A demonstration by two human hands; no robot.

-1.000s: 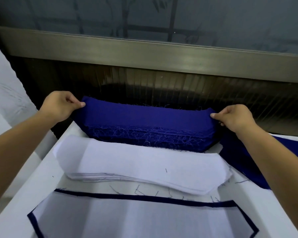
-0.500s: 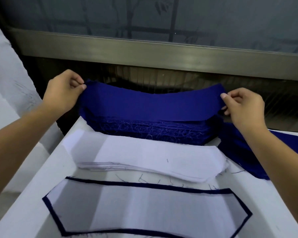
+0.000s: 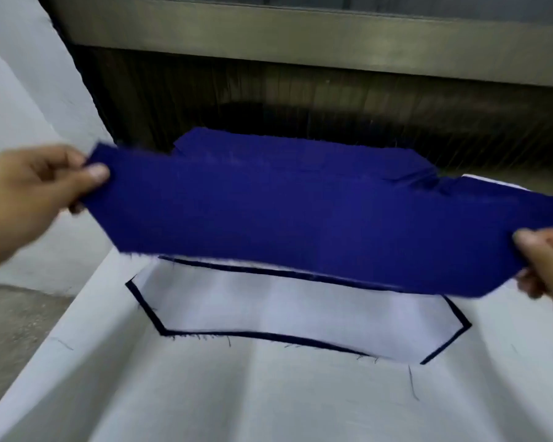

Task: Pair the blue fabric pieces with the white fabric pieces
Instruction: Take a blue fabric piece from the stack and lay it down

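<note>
I hold one blue fabric piece point(image 3: 300, 224) stretched in the air above the white table point(image 3: 268, 400). My left hand point(image 3: 35, 193) pinches its left end and my right hand point(image 3: 546, 263) pinches its right end. Behind it, the top of the blue fabric stack point(image 3: 268, 148) shows at the table's far edge. Under the lifted piece lies a white fabric piece on a blue one point(image 3: 300, 311), whose dark blue edge shows all round it. The stack of white pieces is hidden behind the held fabric.
A dark ribbed panel point(image 3: 332, 97) and a metal window sill point(image 3: 300, 33) rise behind the table. A white wall point(image 3: 20, 90) stands at the left, with grey floor point(image 3: 10, 339) below the table's left edge.
Both hands have lifted the top blue piece off the stack and drawn it toward me, over the white stack and the paired piece. The camera has tilted down and closer.
</note>
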